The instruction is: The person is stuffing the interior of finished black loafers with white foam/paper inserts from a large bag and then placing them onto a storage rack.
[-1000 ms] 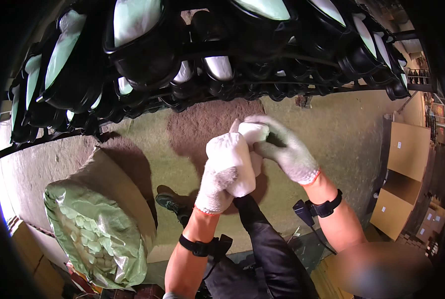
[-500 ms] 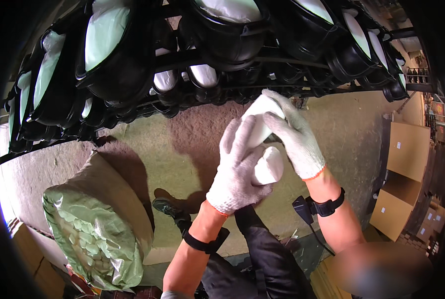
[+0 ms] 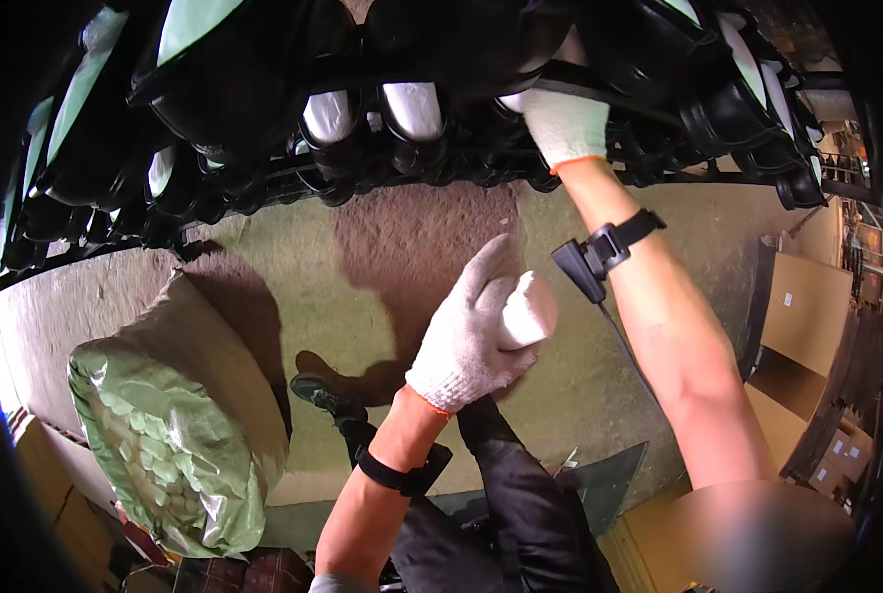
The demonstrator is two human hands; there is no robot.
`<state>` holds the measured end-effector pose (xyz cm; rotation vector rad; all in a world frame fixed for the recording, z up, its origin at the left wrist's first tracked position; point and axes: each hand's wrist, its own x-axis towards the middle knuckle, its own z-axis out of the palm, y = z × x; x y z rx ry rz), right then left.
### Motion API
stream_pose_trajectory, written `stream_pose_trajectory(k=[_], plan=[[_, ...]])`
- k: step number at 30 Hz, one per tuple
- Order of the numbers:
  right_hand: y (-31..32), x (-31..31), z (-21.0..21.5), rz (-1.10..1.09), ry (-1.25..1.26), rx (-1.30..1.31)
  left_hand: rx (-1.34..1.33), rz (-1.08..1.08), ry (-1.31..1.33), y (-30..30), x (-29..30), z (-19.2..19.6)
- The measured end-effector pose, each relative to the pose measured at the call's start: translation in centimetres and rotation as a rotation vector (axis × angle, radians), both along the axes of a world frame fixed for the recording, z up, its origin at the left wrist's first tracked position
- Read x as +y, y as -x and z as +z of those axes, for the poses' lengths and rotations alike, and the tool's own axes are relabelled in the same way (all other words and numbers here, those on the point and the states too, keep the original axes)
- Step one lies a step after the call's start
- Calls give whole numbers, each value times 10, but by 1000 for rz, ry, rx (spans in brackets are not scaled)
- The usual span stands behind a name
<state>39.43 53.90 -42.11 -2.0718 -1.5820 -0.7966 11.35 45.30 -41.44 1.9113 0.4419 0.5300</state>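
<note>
We are curling our gloved left hand (image 3: 466, 336) around a white cylindrical bobbin (image 3: 526, 308), fingers wrapping its side in a firm grasp while its rounded end is poking out toward two o'clock. The bobbin is sitting near the middle of the view, above the green floor (image 3: 362, 287). We are reaching our gloved right hand (image 3: 563, 117) up toward twelve o'clock into the black machine rack (image 3: 263, 119); its fingers are hiding among the black holders, so we cannot tell how far they are closing. Two more white bobbins (image 3: 374, 111) are standing in the rack at eleven o'clock. A green sack (image 3: 165, 435) is lying at eight o'clock.
</note>
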Motion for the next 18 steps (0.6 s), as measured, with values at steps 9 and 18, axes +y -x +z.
stream_pose_trajectory(k=[9, 18], plan=[[6, -1, -48, -132, 224, 80, 147, 187, 84, 30, 2, -15], [69, -100, 49, 45, 111, 1093, 162, 297, 655, -12, 16, -10]])
